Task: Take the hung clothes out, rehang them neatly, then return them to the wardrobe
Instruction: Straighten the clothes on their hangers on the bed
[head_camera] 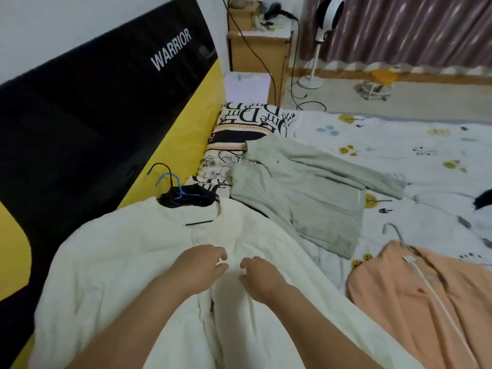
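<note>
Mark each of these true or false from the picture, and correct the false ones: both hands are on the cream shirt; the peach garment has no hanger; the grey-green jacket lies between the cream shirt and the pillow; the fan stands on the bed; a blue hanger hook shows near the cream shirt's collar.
1. Both hands, left hand and right hand, are on the cream shirt. True.
2. The peach garment has no hanger. False: a metal hanger hook sticks out at its neck.
3. The grey-green jacket lies between shirt and pillow. True.
4. The fan stands on the bed. False: it stands on the floor.
5. A blue hanger hook shows near the collar. True.
</note>
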Tool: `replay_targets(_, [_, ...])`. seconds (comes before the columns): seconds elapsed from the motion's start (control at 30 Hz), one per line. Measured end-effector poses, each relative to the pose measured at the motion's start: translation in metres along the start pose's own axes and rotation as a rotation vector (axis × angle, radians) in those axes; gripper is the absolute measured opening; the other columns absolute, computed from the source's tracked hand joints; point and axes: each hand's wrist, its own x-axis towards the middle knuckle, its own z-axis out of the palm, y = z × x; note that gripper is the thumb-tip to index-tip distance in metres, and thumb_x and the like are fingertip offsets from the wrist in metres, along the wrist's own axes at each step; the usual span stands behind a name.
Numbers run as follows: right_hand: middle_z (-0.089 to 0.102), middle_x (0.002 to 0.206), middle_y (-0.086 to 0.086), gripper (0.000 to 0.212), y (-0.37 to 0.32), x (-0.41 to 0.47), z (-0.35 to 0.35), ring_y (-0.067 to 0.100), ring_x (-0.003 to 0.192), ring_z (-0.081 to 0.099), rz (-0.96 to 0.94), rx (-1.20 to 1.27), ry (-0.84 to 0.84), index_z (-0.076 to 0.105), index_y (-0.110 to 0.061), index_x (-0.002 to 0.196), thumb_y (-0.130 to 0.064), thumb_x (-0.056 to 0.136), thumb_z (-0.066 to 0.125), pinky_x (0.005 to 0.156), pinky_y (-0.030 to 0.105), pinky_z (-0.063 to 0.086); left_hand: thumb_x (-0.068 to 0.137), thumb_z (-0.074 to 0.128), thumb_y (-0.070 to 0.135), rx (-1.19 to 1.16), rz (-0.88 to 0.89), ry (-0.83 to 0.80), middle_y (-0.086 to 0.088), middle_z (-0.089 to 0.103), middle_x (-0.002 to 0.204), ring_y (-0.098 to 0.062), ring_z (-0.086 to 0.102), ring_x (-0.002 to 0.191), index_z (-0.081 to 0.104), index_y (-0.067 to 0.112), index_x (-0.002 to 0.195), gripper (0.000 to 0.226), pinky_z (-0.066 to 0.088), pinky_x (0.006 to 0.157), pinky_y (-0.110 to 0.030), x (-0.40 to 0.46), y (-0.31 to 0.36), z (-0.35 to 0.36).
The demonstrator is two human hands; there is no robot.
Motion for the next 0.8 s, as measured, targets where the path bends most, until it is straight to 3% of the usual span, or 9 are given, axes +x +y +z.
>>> replay_targets(0.33, [0.048,0.130,0.015,0.036,0.108,-0.106,-0.035,0.032,0.118,0.048,0.156,-0.063,0.111,0.046,-0.007,0.129,-0.025,0.098,0.040,0.097,0.038,0.041,0.095,0.041,0.038,-0.036,0.192,-0.120,0.004,0.056,0.123,-0.014,0.053,0.108,0.053,0.023,0.121,0.032,0.041,0.088,-0.024,-0.006,0.125,0.027])
replay_targets(0.57, [0.053,0.126,0.015,0.034,0.212,-0.159,-0.047,0.031,0.115,0.050,0.279,-0.117,0.090,0.048,-0.006,0.126,-0.023,0.098,0.039,0.092,0.034,0.040,0.096,0.041,0.038,-0.042,0.258,-0.184,0.006,0.056,0.124,-0.011,0.053,0.109,0.053,0.024,0.122,0.032,0.038,0.085,-0.020,0.004,0.208,0.062])
replay_targets(0.8, [0.046,0.131,0.012,0.035,0.330,-0.173,-0.060,0.028,0.121,0.043,0.409,-0.089,0.109,0.045,-0.011,0.130,-0.017,0.096,0.038,0.102,0.033,0.037,0.095,0.041,0.034,-0.108,0.234,-0.174,0.004,0.058,0.121,-0.013,0.054,0.107,0.055,0.023,0.120,0.030,0.040,0.086,-0.023,0.045,0.288,0.110])
